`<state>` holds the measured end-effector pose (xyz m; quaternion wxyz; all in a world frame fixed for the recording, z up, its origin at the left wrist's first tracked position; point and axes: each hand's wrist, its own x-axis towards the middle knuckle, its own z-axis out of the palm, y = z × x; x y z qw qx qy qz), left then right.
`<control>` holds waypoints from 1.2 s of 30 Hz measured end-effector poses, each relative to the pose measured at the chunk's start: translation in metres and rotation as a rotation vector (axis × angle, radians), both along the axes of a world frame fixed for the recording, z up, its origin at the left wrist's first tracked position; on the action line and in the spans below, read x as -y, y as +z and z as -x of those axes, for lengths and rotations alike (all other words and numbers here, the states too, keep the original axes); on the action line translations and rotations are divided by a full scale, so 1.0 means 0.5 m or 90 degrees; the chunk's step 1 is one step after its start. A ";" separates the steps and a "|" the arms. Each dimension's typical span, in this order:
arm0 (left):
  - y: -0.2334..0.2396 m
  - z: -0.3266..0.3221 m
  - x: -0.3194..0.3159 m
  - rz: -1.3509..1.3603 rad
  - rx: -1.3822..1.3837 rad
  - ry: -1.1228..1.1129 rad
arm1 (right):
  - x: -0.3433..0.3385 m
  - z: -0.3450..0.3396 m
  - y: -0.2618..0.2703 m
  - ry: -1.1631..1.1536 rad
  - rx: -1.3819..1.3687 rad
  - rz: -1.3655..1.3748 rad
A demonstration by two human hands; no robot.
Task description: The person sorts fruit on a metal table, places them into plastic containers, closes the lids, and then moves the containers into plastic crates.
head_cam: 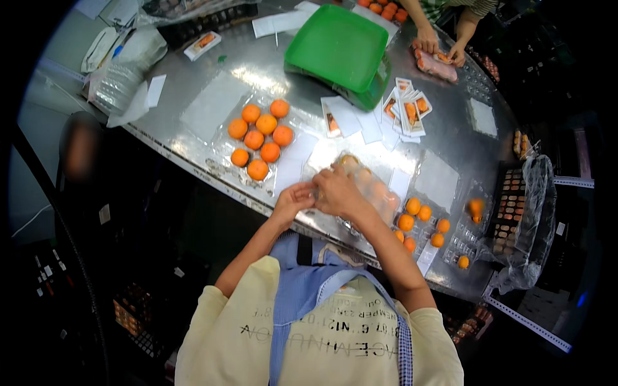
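A clear plastic pack of round orange fruits (379,190) lies near the table's front edge, its contents hazy under the plastic. At its left end, the bent fingers of my left hand (293,202) pinch the edge. My right hand (338,190) reaches over the same corner and grips it, with the fingertips close to the left hand's. Left of the pack, a clear tray of loose orange fruits (260,140) sits uncovered. To the right are several smaller orange fruits (406,222) in clear molded trays (425,234). My fingers partly hide the gripped corner.
A green plastic-topped scale (338,48) stands behind the pack. Printed cards (408,113) and white slips (352,116) lie scattered beside it. Across the metal table (188,91), another person's hands (439,50) handle a wrapped fruit pack. A plastic-lined crate (512,207) stands right.
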<state>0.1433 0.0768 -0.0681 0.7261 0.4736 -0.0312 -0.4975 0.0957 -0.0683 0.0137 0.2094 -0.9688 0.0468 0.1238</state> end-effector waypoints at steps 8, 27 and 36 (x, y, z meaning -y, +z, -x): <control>0.003 0.010 0.012 -0.060 0.023 0.077 | -0.003 -0.004 -0.001 0.024 0.003 -0.001; -0.040 0.016 -0.010 -0.340 0.339 0.042 | 0.082 0.021 0.128 -0.096 0.296 -0.068; -0.028 0.014 -0.018 -0.321 0.314 0.065 | 0.110 0.029 0.136 -0.120 0.281 -0.142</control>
